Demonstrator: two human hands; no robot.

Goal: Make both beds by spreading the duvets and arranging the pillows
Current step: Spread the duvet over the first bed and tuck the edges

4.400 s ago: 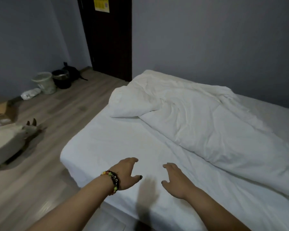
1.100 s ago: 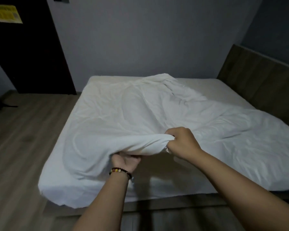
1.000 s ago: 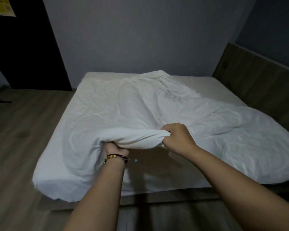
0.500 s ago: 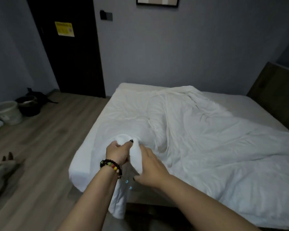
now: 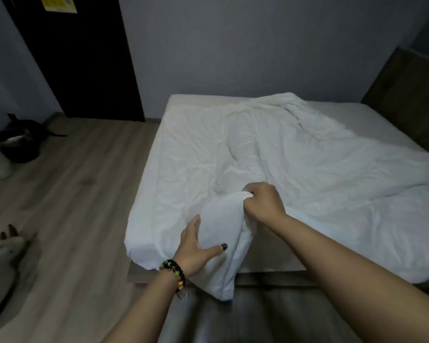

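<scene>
A white duvet (image 5: 295, 169) lies rumpled over the bed (image 5: 183, 105), which fills the middle and right of the head view. One corner of the duvet hangs over the near edge toward the floor. My right hand (image 5: 263, 203) grips a bunched fold of that corner and holds it up above the mattress. My left hand (image 5: 196, 246), with a bead bracelet at the wrist, lies flat with straight fingers against the hanging corner. No pillow is in view.
A wooden headboard (image 5: 411, 95) runs along the right. A dark door (image 5: 79, 58) stands at the back left. Buckets (image 5: 18, 149) sit on the wooden floor by the left wall, and a white object (image 5: 0, 263) lies on the floor at the lower left.
My left hand has let go of the duvet corner and now lies flat against it. My right hand has risen and grips the fold from above. The view has swung slightly right.
</scene>
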